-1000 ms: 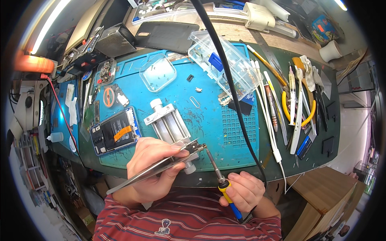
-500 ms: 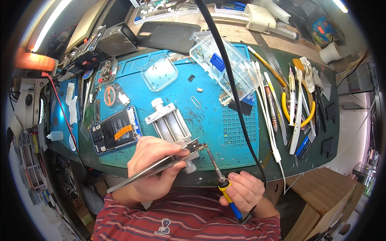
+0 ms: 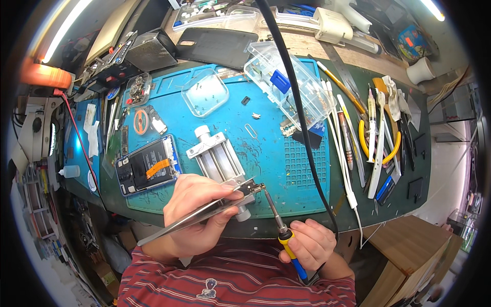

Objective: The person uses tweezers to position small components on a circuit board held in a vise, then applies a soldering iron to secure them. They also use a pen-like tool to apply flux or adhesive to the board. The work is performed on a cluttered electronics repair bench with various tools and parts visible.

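Observation:
My left hand [image 3: 197, 215] is closed round metal tweezers [image 3: 176, 226]. Their tips pinch a small dark circuit board [image 3: 248, 188] above the near end of a silver clamp holder [image 3: 217, 156]. In my right hand [image 3: 309, 244] is a soldering iron [image 3: 285, 240] with a blue and yellow handle, gripped by curled fingers. Its tip meets, or nearly meets, the right end of the small board; the exact contact is too small to tell. An opened phone [image 3: 148, 166] with a black battery and orange flex cable lies left of the holder.
A blue work mat [image 3: 169, 94] covers the bench. On it are a clear dish [image 3: 205, 93], a paper clip [image 3: 250, 131] and a compartment box [image 3: 286, 84]. A black cable [image 3: 302, 115] hangs across the view. Pliers [image 3: 394, 148], brushes and other hand tools lie at the right.
Both hands keep nearly the same pose, with the iron's tip still at the small board. The whole view has shifted very slightly.

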The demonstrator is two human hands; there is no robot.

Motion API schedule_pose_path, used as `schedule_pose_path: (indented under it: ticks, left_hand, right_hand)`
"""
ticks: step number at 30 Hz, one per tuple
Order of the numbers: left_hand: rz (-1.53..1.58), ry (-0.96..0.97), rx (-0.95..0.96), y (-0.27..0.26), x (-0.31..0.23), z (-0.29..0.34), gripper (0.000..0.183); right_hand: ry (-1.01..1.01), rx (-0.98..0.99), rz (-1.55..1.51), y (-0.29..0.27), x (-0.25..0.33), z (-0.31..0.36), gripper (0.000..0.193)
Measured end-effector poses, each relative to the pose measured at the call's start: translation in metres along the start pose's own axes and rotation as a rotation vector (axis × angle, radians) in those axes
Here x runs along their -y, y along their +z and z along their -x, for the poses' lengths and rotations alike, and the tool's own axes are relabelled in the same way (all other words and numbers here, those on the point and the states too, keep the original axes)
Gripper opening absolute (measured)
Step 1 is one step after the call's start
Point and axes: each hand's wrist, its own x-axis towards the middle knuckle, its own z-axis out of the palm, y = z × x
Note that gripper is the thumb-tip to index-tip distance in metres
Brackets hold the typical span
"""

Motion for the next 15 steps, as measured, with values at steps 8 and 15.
schedule_pose_path:
  ticks: [8,15]
  left_hand:
    - [-0.003,-0.001,-0.002,0.0001,-0.0006,-0.0004,0.027]
    - [-0.003,-0.002,0.006,0.0000,-0.0007,-0.0001,0.027]
  right_hand:
    - [0.022,-0.002,0.001,0.0002,0.0012,0.0027,0.035]
    - [0.002,0.002,-0.003,-0.0003,0.0003,0.0008,0.036]
